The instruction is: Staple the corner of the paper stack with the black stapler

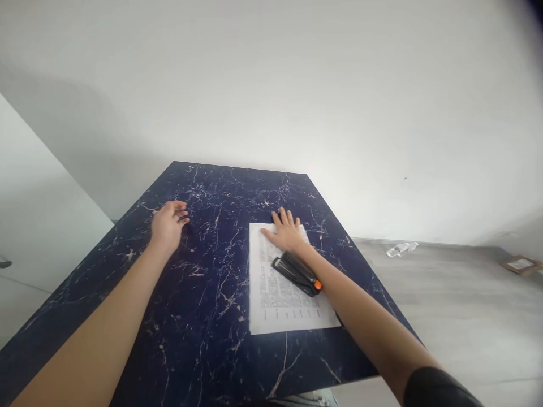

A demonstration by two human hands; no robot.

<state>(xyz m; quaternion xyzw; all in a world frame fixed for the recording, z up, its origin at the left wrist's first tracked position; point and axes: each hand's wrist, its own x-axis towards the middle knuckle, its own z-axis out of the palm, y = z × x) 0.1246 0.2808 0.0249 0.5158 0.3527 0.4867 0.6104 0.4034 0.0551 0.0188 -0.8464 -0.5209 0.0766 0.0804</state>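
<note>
A printed sheet of paper [263, 316], bearing a table of text, lies right of the middle of the dark blue marbled table [203, 350]. My right hand [287, 230] is spread flat over the sheet's far edge, its fingertips reaching past the paper. On the sheet, partly hidden by my right forearm, rests a black stapler [294, 274] with an orange end. My left hand [167, 225] is at the table's left side, fingers loosely bent and apart with nothing in them. It is well away from the paper.
A white wall [271, 102] stands behind the table's far edge. On the grey floor [441, 305] to the right lie a clear plastic item [401, 249] and a brown cardboard box [521, 264] with a label. A white panel [38, 215] stands at the left.
</note>
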